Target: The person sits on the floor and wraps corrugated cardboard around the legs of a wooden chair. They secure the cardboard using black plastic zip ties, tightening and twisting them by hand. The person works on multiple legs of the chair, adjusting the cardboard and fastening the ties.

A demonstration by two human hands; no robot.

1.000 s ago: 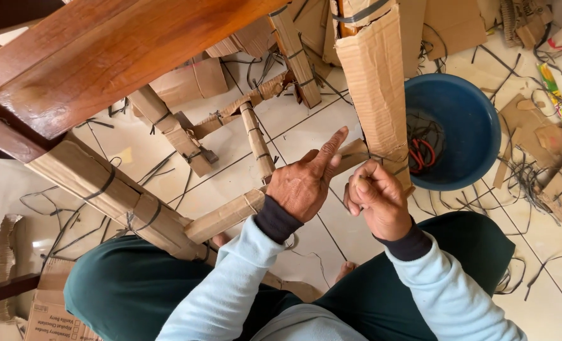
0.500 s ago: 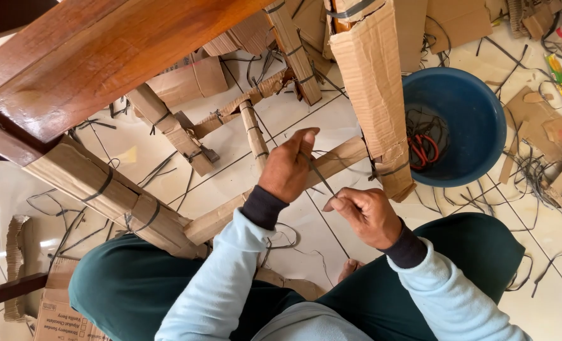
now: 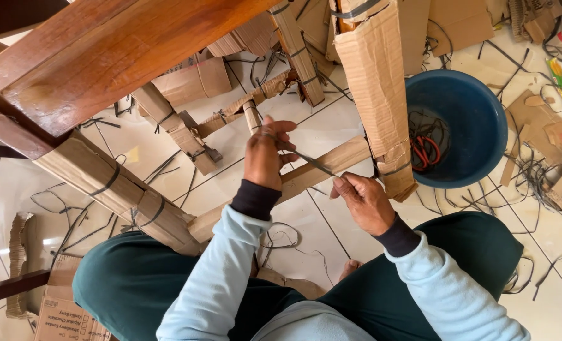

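My left hand [image 3: 265,158] and my right hand [image 3: 363,199] pull a thin dark strap [image 3: 311,161] taut between them, each gripping one end. The strap stretches just above a cardboard-wrapped crossbar [image 3: 319,167] of a wooden chair. That bar meets a cardboard-wrapped chair leg [image 3: 376,82], bound with a dark strap near its foot. The polished wooden seat frame [image 3: 98,57] fills the upper left. My legs in dark green trousers are folded below.
A blue basin [image 3: 477,113] holding red-handled scissors [image 3: 427,150] and straps sits right of the leg. Cardboard scraps and cut strap pieces litter the white tiled floor [image 3: 331,126]. Another wrapped leg [image 3: 113,186] slants at left, with a printed carton [image 3: 60,316] below it.
My left hand rose and moved left, up toward the far rung. My right hand shifted up-right. The strap drew out longer and tighter between them.
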